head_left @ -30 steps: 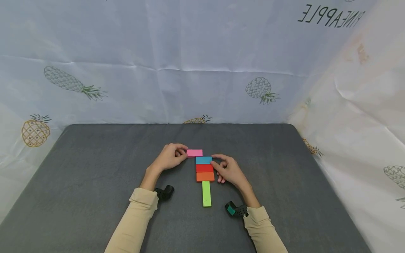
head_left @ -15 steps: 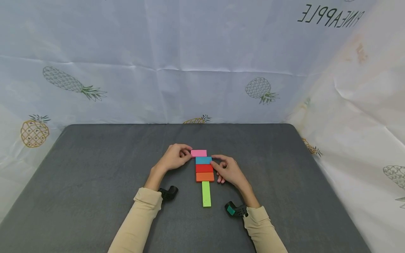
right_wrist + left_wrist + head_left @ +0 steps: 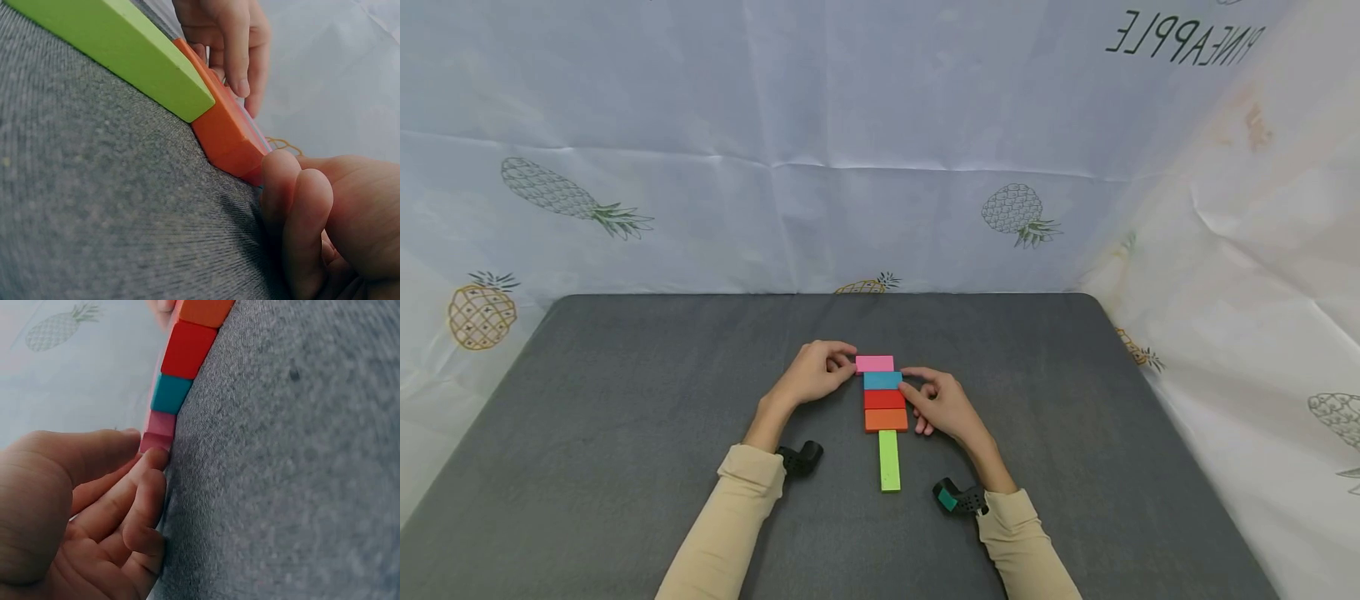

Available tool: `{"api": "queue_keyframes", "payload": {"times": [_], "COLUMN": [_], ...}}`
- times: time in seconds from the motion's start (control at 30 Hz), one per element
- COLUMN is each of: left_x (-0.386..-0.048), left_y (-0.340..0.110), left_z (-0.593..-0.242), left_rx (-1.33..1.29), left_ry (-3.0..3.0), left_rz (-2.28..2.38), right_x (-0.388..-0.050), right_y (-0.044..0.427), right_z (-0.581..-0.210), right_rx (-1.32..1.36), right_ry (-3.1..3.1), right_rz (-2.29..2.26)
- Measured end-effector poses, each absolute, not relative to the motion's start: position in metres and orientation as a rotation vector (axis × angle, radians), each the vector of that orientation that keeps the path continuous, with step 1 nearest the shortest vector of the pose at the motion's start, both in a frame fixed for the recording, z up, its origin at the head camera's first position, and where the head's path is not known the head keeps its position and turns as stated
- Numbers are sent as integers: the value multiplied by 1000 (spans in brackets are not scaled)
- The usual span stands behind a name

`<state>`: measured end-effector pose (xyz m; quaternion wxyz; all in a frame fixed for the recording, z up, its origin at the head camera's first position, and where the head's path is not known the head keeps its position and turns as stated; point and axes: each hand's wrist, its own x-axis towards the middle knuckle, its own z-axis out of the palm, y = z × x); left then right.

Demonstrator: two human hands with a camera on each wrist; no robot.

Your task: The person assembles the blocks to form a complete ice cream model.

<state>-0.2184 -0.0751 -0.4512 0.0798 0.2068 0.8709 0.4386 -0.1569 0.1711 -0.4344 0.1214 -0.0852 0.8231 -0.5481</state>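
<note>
My left hand [image 3: 811, 372] pinches the left end of a pink block [image 3: 875, 364], with thumb and fingertips at that end in the left wrist view. Just below lies a blue block [image 3: 882, 381], and the pink one sits slightly left of it. At the blue block's right end, my right hand [image 3: 947, 405] holds it with thumb and index finger; its other fingers are curled. Red [image 3: 884, 399] and orange [image 3: 886, 419] blocks follow towards me, side by side. A lime green block [image 3: 890, 461] points lengthwise towards me from the orange one's near edge.
The blocks lie flat on a dark grey table [image 3: 625, 467]. A white sheet [image 3: 880, 100] printed with pineapples hangs behind it and along the right side. Black devices are strapped to the left wrist [image 3: 801, 457] and right wrist [image 3: 959, 497].
My left hand has slid the pink block to the right, so it lies more squarely above the blue block. The right hand and the other blocks have stayed put.
</note>
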Motion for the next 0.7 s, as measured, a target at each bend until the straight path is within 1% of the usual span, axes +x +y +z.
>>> {"api": "queue_keyframes", "payload": {"times": [0.4, 0.63, 0.7], "left_x": [-219, -220, -221], "left_y": [-69, -65, -64], "left_z": [-451, -453, -453], "left_rx": [647, 669, 667], "left_ry": [2611, 2604, 2600], "left_rz": [1302, 1322, 1329], "right_x": [-157, -171, -172], "right_y": [171, 178, 179], "right_z": [-436, -473, -475], "right_rx": [-244, -232, -235], "right_ry": [2408, 2426, 2423], "right_rz": [-1601, -1592, -1608]}}
